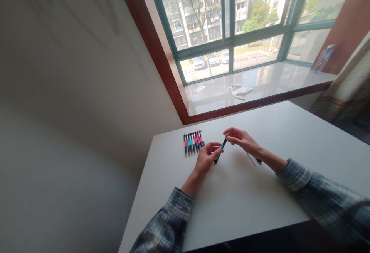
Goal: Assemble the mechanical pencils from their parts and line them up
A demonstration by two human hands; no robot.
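Note:
A teal and black pen [222, 148] is held at a slant above the white table. My left hand [207, 156] pinches its teal middle between thumb and fingers. At the pen's upper end, the fingertips of my right hand [240, 139] are closed on the black part; the very tip is partly hidden by them. Several pens [193, 143] lie side by side in a row just beyond my left hand, with red, teal and pale barrels and dark grips. Under my right wrist lie a thin pale stick [251, 159] and a small dark piece [258, 161], partly covered by the arm.
The white table [231, 206] meets a wall on the left and a red-brown window frame [219, 114] at the back. On the sill are a crumpled white cloth [240, 91], a paper [199, 89] and a clear bottle [323, 59]. A curtain [339, 87] hangs at right.

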